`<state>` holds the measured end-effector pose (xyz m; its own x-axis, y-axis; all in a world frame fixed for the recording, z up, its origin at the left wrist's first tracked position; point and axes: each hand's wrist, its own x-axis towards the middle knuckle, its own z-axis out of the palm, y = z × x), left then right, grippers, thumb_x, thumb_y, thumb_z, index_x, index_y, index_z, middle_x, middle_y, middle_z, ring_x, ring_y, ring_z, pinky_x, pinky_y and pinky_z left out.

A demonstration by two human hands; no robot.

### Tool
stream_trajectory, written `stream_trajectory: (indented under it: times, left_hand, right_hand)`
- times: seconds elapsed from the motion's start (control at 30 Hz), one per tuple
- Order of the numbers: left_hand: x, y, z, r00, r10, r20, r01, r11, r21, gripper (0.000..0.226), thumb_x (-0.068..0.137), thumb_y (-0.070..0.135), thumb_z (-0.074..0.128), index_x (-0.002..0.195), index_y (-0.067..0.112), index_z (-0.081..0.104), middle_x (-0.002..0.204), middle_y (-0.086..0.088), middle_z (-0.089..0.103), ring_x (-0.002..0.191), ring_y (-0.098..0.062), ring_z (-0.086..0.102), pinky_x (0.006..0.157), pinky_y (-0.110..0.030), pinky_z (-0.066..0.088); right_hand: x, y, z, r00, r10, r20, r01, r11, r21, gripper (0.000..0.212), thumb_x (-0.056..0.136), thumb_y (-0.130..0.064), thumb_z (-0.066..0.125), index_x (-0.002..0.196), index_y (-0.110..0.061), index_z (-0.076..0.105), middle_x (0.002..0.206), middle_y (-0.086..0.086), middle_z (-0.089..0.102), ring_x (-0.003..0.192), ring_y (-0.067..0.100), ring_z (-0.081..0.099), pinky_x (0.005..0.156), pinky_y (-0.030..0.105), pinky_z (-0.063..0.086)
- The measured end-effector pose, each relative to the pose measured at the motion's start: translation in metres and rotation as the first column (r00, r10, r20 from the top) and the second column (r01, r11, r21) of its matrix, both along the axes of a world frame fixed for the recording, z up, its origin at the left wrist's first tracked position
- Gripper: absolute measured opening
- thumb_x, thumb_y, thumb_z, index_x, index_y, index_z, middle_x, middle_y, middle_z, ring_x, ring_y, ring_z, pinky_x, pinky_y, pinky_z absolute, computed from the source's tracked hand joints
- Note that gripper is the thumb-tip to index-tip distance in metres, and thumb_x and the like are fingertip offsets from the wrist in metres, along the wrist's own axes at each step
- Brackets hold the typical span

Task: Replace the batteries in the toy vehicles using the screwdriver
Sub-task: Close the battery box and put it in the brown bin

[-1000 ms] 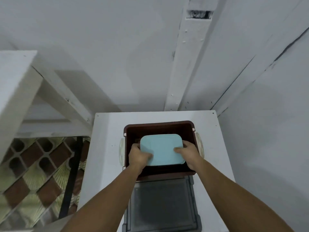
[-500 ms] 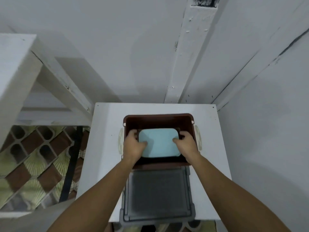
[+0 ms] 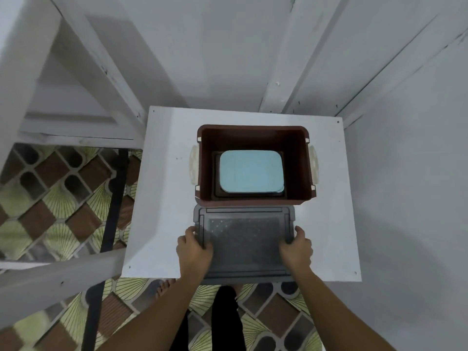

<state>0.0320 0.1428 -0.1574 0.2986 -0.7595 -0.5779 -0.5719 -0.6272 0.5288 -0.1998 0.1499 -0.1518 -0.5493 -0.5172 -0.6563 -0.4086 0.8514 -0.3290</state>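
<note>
**Tiled floor** (image 3: 50, 188): patterned, seen past the table's left edge and under its front edge.

**White table** (image 3: 162, 173): carried every item below.

**Your left hand** (image 3: 193, 249): curled round the left edge of the grey lid, grasping it.

**Grey lid** (image 3: 244, 244): lay flat at the table's front edge. Its near side overhung that edge and its far side sat just beside the bin's front wall.

**Brown storage bin** (image 3: 253, 129): stood open at the middle of the table, toward the back edge, with a cream handle (image 3: 194, 164) on either side.

**Light-blue lidded box** (image 3: 250, 173): rested closed on the bin's floor.

**Your right hand** (image 3: 296, 247): curled round the lid's right edge, grasping it.

**Toy vehicles, screwdriver, batteries**: none in view. You could not tell whether the blue box held them.

**Hazards**:
- The lid overhung the front edge, so loosening one hand would likely have tipped it to the floor.
- Pushing it forward could have shunted the bin toward the back edge.
- Fitting it onto the bin would have shut away whatever the box held.
</note>
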Motion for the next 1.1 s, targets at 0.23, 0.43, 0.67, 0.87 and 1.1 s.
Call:
stream_trajectory:
  times: [0.23,0.43,0.67,0.87,1.1]
  left_hand:
    - [0.006,-0.007,-0.002,0.943,0.261,-0.208,-0.244,0.964,0.105,0.048,0.082,0.032,0.076,0.123,0.018,0.055,0.112,-0.008,0.062,0.104,-0.031,0.061,0.090,-0.044,0.053]
    - [0.027,0.020,0.041,0.894,0.289,-0.342,-0.291,0.956,0.047,0.052,0.079,0.014,0.081,0.119,0.023,0.049,0.104,-0.008,0.063,0.098,-0.026,0.062,0.082,-0.039,0.055]
    - [0.024,-0.005,0.107,0.938,0.250,-0.238,-0.311,0.913,-0.264,0.053,0.079,0.010,0.079,0.116,0.031,0.047,0.102,-0.006,0.058,0.092,-0.019,0.058,0.074,-0.036,0.053]
    - [0.003,-0.100,0.130,0.965,0.102,-0.240,-0.190,0.906,-0.379,0.052,0.081,0.016,0.079,0.124,0.027,0.050,0.107,-0.007,0.058,0.090,-0.017,0.060,0.075,-0.027,0.052]
    - [-0.020,-0.176,0.111,0.990,0.020,-0.143,-0.059,0.961,-0.271,0.059,0.086,0.019,0.076,0.138,0.008,0.051,0.131,-0.013,0.063,0.111,-0.034,0.064,0.099,-0.042,0.050]
  right_hand:
    - [-0.007,0.007,-0.010,0.987,-0.130,0.097,0.141,0.983,-0.118,0.047,0.090,-0.014,0.061,0.134,-0.009,0.046,0.124,0.020,0.055,0.103,0.036,0.058,0.089,0.048,0.054]
    - [-0.007,0.030,0.038,0.980,-0.084,0.179,0.137,0.942,-0.308,0.035,0.086,-0.018,0.070,0.114,-0.018,0.049,0.102,0.005,0.061,0.091,0.025,0.061,0.071,0.029,0.050]
    - [-0.011,-0.001,0.109,0.987,-0.001,0.160,0.088,0.838,-0.539,0.030,0.085,-0.015,0.072,0.106,-0.019,0.052,0.084,0.000,0.057,0.077,0.015,0.057,0.067,0.025,0.048]
    - [-0.038,-0.086,0.129,0.998,0.014,0.058,0.024,0.797,-0.604,0.032,0.085,-0.024,0.073,0.110,-0.018,0.054,0.089,0.000,0.060,0.076,0.018,0.059,0.061,0.023,0.044]
    - [-0.057,-0.161,0.101,0.993,0.111,-0.034,-0.112,0.853,-0.510,0.034,0.086,-0.022,0.071,0.112,-0.008,0.054,0.098,0.012,0.063,0.082,0.026,0.059,0.073,0.028,0.041]
